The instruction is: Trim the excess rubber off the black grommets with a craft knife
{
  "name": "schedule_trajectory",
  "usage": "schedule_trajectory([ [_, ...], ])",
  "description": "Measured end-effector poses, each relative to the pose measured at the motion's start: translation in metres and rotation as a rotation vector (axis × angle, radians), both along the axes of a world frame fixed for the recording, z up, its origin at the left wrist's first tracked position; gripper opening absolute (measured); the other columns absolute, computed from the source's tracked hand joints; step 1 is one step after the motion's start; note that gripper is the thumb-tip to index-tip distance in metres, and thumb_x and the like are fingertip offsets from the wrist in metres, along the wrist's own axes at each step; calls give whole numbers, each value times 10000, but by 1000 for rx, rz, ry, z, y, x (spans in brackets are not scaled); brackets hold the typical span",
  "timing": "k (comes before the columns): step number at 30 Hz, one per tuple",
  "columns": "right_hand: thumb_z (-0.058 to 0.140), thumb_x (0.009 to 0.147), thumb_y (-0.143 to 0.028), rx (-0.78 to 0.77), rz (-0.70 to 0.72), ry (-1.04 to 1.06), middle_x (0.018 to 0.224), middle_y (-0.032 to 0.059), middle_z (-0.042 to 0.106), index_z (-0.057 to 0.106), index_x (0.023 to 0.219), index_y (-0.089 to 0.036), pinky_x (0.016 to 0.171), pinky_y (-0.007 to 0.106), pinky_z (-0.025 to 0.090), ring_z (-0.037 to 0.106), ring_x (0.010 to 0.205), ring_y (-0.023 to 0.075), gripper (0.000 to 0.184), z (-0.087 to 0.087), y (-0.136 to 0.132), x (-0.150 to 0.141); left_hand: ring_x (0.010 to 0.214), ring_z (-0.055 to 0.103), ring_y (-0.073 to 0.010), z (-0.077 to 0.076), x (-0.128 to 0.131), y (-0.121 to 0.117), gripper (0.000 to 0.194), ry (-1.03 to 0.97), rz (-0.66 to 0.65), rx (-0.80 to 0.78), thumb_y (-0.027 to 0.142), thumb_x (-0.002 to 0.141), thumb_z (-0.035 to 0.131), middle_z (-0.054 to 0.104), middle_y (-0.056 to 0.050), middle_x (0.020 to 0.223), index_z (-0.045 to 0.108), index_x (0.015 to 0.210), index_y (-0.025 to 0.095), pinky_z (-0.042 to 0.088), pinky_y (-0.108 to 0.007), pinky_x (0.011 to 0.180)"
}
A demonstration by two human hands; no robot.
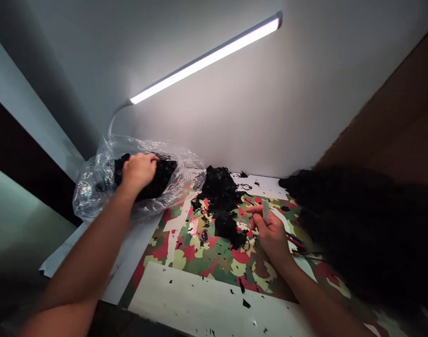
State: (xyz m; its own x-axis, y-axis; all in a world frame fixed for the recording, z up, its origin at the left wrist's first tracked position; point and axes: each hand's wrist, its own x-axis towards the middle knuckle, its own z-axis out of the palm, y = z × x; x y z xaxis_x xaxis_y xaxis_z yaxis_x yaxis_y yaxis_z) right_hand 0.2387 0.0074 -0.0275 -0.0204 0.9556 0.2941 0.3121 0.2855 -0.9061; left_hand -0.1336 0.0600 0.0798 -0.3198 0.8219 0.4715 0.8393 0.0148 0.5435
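Note:
My left hand point(138, 171) reaches into a clear plastic bag point(94, 187) at the left and is closed among the black pieces point(161, 180) inside it. My right hand point(270, 231) hovers over the patterned work surface point(199, 252), fingers pinched on a small pale flat blade-like tool point(265, 210). A heap of black scraps point(222, 201) lies just left of my right hand.
A large dark fluffy mass point(357, 224) fills the right side. A lit bar lamp point(206, 58) slants overhead against the grey wall. White sheets point(199, 299) lie along the front edge, dotted with black flecks. Thin red-handled tools point(298, 243) lie right of my right hand.

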Motion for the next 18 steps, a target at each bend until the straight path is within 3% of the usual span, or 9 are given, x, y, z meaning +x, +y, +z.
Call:
schedule_trajectory([
  [4,465,910,-303,31,-9,6,568,-41,526,651,936,-191,543,260,383,475,518,133,219,1,1,0,1331,461,-407,0,-42,38,386,-10,-8,-85,542,864,607,708,-91,1141,700,908,169,225,-589,1147],
  [7,453,923,-306,27,5,-19,566,-45,536,649,946,-190,549,250,390,484,514,128,229,0,4,2,1390,380,-423,3,-48,55,537,14,-20,-118,609,885,541,654,-120,1298,674,1041,113,188,-619,1152],
  [10,432,949,-348,-17,52,-93,603,-42,574,659,1017,-187,524,247,378,455,478,118,286,1,6,5,1452,252,-430,6,-43,54,617,38,-13,-65,663,884,478,603,-89,1382,662,1136,130,64,-622,1170],
  [13,416,979,-445,-29,70,-189,636,-32,604,677,997,-186,538,249,372,453,488,117,368,1,8,5,1448,252,-435,6,-23,37,570,48,-62,-24,662,862,501,700,-61,1176,712,937,137,60,-598,1165],
  [15,442,977,-495,-8,85,-233,630,-29,596,673,887,-189,554,246,368,478,528,124,394,1,8,4,1422,295,-421,-2,5,18,418,60,-150,-15,565,884,558,725,-87,1067,700,806,180,131,-579,1158],
  [18,507,953,-528,34,156,-244,647,-19,597,640,781,-193,591,248,394,529,596,140,400,0,4,-1,1211,528,-332,-27,63,-14,272,96,-388,-59,377,935,531,687,-69,1002,695,902,162,310,-520,1089],
])
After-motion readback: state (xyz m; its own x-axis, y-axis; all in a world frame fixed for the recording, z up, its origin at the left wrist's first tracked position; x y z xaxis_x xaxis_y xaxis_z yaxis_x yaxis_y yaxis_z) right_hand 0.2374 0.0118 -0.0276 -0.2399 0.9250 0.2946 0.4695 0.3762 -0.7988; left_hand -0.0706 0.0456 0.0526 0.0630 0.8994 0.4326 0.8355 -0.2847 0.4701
